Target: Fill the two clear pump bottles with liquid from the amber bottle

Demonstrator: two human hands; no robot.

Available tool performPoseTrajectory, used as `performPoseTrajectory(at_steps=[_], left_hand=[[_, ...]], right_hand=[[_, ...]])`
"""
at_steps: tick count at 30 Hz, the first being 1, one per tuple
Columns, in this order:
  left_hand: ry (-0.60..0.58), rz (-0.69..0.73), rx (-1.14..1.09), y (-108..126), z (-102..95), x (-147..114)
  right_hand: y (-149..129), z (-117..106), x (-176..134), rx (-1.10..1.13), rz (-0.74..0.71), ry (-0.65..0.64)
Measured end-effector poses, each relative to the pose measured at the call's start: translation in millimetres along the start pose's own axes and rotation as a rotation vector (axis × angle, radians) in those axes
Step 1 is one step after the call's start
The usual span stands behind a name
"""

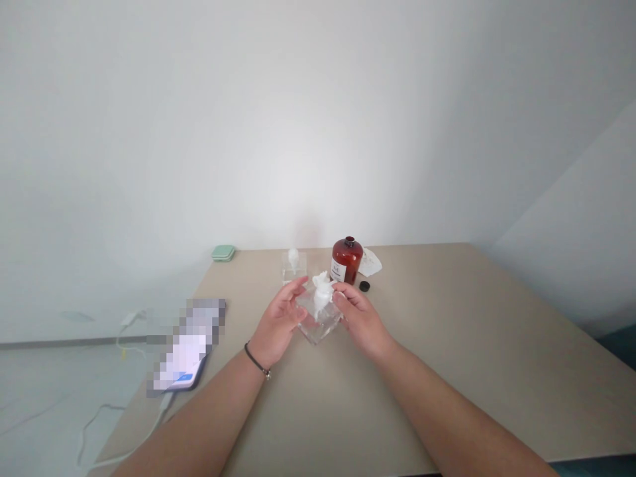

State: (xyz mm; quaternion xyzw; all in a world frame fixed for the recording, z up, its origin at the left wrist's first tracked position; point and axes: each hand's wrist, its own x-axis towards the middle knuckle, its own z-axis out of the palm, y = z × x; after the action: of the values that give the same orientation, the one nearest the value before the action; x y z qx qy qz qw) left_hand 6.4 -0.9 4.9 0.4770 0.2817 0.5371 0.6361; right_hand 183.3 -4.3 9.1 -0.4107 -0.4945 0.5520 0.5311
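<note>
My left hand (278, 323) and my right hand (362, 319) hold a clear square bottle (318, 321) between them, tilted above the beige table (447, 344). A white pump head (322, 291) sits on top of the bottle, and my right fingertips rest against it. My left palm cups the bottle's left side. A black band circles my left wrist. Just behind stands an open amber bottle (346, 260) with a white label, and its small black cap (364, 286) lies to its right on the table.
A second clear bottle with a white pump (293, 265) stands behind my hands. Crumpled white paper (370, 264) lies by the amber bottle. A green case (223, 252) sits at the far left corner. A phone (183, 361) with a white cable lies at the left edge.
</note>
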Motion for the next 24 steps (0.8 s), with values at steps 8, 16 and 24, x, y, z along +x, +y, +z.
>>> performPoseTrajectory(at_steps=[8, 16, 24], left_hand=[[-0.009, 0.188, 0.308, -15.6, -1.1, -3.8], [-0.096, 0.082, 0.112, -4.0, -2.2, -3.4], [0.079, 0.179, 0.302, -8.7, -4.4, 0.6]], right_hand=[[-10.7, 8.5, -2.9, -0.128, -0.129, 0.042], [-7.1, 7.6, -3.5, 0.106, 0.063, 0.035], [-6.6, 12.1, -5.2, 0.233, 0.057, 0.15]])
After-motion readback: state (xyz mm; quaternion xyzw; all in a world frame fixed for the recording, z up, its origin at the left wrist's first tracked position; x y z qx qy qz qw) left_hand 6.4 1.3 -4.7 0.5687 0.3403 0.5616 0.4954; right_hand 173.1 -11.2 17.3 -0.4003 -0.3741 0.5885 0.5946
